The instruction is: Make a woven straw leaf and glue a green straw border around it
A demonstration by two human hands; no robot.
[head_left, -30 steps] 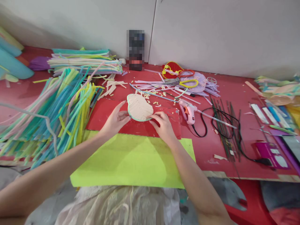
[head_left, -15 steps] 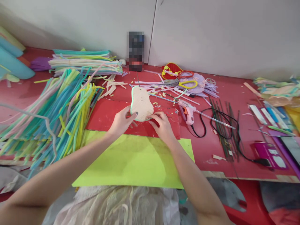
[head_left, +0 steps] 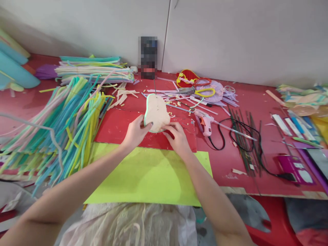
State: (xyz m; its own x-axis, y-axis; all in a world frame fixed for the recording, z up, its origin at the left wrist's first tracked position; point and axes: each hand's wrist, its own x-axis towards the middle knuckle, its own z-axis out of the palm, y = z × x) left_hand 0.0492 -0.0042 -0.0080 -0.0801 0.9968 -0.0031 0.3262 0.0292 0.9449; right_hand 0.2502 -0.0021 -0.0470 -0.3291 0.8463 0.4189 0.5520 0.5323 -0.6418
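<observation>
A cream, rounded pad-like piece point(head_left: 157, 111) with a mint-green edging strip along its left and lower rim is held up over the red board. My left hand point(head_left: 137, 131) is closed on its lower left edge, the thumb lying on the cream face. At the lower right rim, my right hand point(head_left: 176, 135) pinches the edge with thumb and fingertips; whether the green strip's end is between them I cannot tell. A thin dark stick point(head_left: 155, 87) shows just above the piece. What the piece is made of is hard to make out.
A pink glue gun point(head_left: 206, 124) with its black cord lies on the right. Scissors point(head_left: 205, 92) rest among lilac strips behind. Bundles of coloured pipe cleaners point(head_left: 77, 112) fill the left. A red board point(head_left: 115, 126) and a lime-green sheet point(head_left: 146, 177) lie in front of me.
The cream piece has shifted slightly right and tilted a little, my left hand moving with it. My right hand stays almost in place.
</observation>
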